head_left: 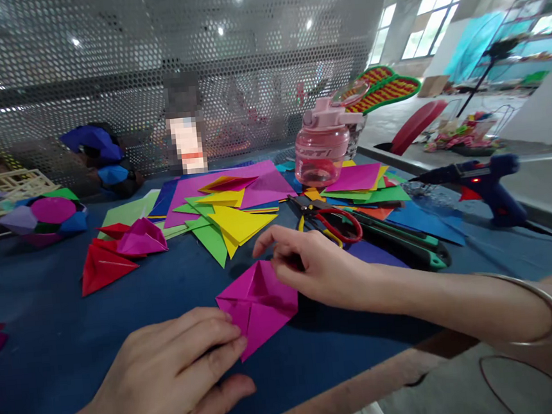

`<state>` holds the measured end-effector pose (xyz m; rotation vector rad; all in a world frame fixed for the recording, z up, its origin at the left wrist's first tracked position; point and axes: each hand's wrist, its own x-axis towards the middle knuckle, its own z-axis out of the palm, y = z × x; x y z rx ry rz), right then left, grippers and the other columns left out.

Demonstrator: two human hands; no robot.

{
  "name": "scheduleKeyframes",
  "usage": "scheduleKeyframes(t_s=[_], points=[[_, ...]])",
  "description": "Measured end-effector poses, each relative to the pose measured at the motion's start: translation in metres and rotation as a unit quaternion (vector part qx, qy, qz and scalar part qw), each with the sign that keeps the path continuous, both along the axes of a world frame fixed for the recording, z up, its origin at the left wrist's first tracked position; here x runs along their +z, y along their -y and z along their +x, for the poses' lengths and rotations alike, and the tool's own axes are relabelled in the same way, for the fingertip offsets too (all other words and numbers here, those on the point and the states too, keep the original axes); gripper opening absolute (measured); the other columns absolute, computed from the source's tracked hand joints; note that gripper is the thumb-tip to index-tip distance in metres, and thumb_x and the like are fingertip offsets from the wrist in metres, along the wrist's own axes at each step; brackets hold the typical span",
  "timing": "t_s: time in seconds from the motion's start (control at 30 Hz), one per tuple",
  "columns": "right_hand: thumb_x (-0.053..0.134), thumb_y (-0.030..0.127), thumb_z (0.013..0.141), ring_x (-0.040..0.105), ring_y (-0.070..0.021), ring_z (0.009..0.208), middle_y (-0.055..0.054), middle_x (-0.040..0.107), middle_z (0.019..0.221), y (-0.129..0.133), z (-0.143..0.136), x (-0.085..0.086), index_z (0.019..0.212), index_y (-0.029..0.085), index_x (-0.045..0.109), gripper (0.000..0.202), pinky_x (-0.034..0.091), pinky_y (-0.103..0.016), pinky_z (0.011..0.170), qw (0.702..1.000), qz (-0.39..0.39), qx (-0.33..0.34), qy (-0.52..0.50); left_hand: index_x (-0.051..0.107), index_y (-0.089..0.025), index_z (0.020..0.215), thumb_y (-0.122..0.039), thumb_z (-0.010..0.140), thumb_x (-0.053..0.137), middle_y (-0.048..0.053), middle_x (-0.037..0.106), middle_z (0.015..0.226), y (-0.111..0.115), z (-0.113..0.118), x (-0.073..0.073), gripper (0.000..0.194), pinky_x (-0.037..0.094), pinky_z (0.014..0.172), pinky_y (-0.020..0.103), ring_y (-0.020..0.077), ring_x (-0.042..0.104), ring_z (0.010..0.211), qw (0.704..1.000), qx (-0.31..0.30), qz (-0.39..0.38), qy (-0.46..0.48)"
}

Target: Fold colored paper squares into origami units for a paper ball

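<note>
Magenta folded-paper sheet [266, 314] on dark-blue table [181, 286], just below ctr of frame. L hand [174, 370], lower left: fingers flat on sheet's left edge, thumb apart. R hand [313, 268], ctr: fingers curled at sheet's upper-right edge; can't tell if pinching. Dark-blue glue gun [499, 190] w/ red trigger, far right.

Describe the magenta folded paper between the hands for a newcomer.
On the dark blue tabletop, near its front edge, find the left hand and right hand. Between them lies the magenta folded paper; the left hand touches it, unlike the magenta origami beside red folded paper.
</note>
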<state>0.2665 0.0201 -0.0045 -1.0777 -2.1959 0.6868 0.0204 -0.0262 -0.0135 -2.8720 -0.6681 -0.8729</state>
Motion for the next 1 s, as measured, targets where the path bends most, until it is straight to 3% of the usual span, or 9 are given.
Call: scheduleKeyframes(t_s=[0.1, 0.23, 0.4, 0.6, 0.8, 0.9, 1.0], points=[[0.045, 0.006, 0.083, 0.057, -0.011, 0.067, 0.001, 0.065, 0.077, 0.004, 0.0, 0.004, 0.092, 0.016, 0.065, 0.024, 0.042, -0.022, 0.062, 0.999, -0.03, 0.023, -0.025, 0.071, -0.019, 0.099, -0.023, 0.094, 0.059, 0.004, 0.073, 0.095, -0.002, -0.002, 0.004, 0.013, 0.057, 0.077, 0.024, 0.0181, 0.069, 0.095, 1.0, 0.01, -0.013, -0.01], [0.039, 0.006, 0.085, 0.064, -0.0145, 0.082, -0.002, 0.072, 0.089, 0.007, 0.001, 0.01, 0.091, 0.016, 0.069, 0.032, 0.047, -0.025, 0.076, 0.994, -0.078, 0.046, -0.059, 0.07, -0.018, 0.103, -0.014, 0.092, 0.058, 0.006, 0.072, 0.1, -0.002, -0.003, 0.006, 0.016, 0.057, 0.077, 0.024, 0.0186, 0.068, 0.096, 1.0, 0.023, -0.016, -0.012], [0.036, -0.004, 0.069, 0.066, -0.015, 0.093, -0.002, 0.073, 0.097, 0.004, 0.005, 0.013, 0.098, 0.015, 0.069, 0.047, 0.048, -0.025, 0.084, 0.984, -0.106, 0.113, -0.091, 0.068, -0.016, 0.107, -0.01, 0.092, 0.055, 0.007, 0.07, 0.105, -0.005, -0.007, 0.004, 0.02, 0.056, 0.079, 0.025, 0.0181, 0.067, 0.097, 0.999, 0.042, -0.017, -0.017], [0.052, 0.001, 0.078, 0.066, -0.0156, 0.087, -0.004, 0.072, 0.095, 0.004, 0.004, 0.012, 0.105, 0.014, 0.067, 0.033, 0.051, -0.026, 0.081, 0.989, -0.043, 0.138, -0.044, 0.067, -0.016, 0.106, -0.01, 0.093, 0.055, 0.006, 0.07, 0.103, -0.013, -0.013, 0.006, 0.019, 0.055, 0.081, 0.026, 0.0169, 0.067, 0.095, 0.998, 0.064, 0.009, -0.027], [0.067, 0.015, 0.083, 0.059, -0.0208, 0.107, -0.011, 0.061, 0.115, 0.004, 0.005, 0.011, 0.085, 0.018, 0.073, 0.008, 0.047, -0.035, 0.095, 0.97, 0.152, 0.181, 0.058, 0.066, -0.019, 0.11, -0.008, 0.095, 0.051, 0.005, 0.068, 0.104, -0.011, -0.014, 0.005, 0.024, 0.053, 0.078, 0.024, 0.0152, 0.065, 0.095, 0.997, 0.07, -0.006, -0.019], [0.058, 0.006, 0.083, 0.057, -0.0213, 0.117, -0.012, 0.062, 0.126, 0.006, 0.004, 0.011, 0.087, 0.017, 0.068, 0.015, 0.045, -0.035, 0.102, 0.952, 0.163, 0.247, 0.073, 0.066, -0.019, 0.11, -0.006, 0.095, 0.049, 0.004, 0.068, 0.103, -0.008, -0.014, 0.003, 0.026, 0.052, 0.076, 0.023, 0.0148, 0.064, 0.096, 0.998, 0.058, -0.016, -0.021], [0.054, 0.002, 0.079, 0.058, -0.0218, 0.118, -0.014, 0.066, 0.12, 0.009, 0.002, 0.009, 0.1, 0.013, 0.064, 0.026, 0.047, -0.034, 0.1, 0.943, 0.153, 0.287, 0.07, 0.067, -0.019, 0.111, -0.006, 0.095, 0.049, 0.004, 0.069, 0.104, -0.006, -0.015, 0.0, 0.028, 0.052, 0.076, 0.023, 0.015, 0.066, 0.095, 0.999, 0.038, -0.017, -0.028]])
